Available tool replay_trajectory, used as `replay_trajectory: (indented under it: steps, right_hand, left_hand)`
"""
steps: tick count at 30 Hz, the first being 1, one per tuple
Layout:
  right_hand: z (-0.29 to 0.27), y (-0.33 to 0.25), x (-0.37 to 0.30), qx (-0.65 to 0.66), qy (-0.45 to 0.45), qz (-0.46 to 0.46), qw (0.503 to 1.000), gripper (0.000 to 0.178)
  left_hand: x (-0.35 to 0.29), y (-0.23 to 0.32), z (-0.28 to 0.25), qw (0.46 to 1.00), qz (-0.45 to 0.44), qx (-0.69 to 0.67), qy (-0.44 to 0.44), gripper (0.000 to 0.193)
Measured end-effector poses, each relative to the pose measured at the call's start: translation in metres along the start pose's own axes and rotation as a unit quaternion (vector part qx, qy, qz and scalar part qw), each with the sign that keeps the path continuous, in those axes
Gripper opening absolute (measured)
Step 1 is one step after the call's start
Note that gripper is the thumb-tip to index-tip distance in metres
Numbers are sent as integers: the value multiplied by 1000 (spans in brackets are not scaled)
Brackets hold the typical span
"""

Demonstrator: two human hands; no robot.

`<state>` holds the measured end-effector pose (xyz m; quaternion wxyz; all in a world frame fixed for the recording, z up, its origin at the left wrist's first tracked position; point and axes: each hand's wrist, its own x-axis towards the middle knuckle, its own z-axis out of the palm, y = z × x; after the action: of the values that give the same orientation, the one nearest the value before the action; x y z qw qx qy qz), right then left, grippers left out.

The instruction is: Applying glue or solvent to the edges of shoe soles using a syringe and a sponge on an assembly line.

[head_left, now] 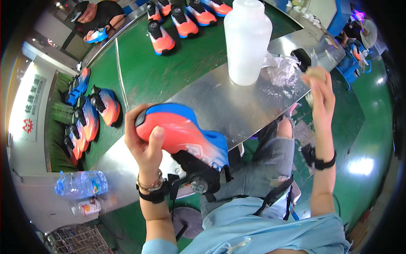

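My left hand (144, 142) grips an orange and blue shoe upper (182, 133) mounted on a black last, held over the front edge of the steel table (220, 101). My thumb lies on its orange side. My right hand (321, 95) is raised to the right, closed on a small brush-like tool (315, 70) with a pale head. A tall translucent white plastic bottle (246, 40) stands on the table between the hands, with crumpled white rags (281, 67) beside it.
A green conveyor belt (169, 72) carries several orange and blue shoes (160, 38); more lie at the left (105, 106). Another person (95, 17) sits at the far end. A water bottle (80, 184) lies at lower left, beside a wire basket (74, 239).
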<state>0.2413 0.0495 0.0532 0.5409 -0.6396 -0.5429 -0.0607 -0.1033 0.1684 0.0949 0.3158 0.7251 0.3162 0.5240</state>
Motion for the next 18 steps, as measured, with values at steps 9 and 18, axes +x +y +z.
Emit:
replay_trajectory:
  steps: [9,18]
  right_hand:
    - [109,139,168,-215,-167,35,962,27]
    - [169,198,221,-295,-425,153,842,59]
  left_hand:
    - [-5,-23,-7,991,-113,-9,66,64]
    - [11,-38,3,983,-171,8,61,69]
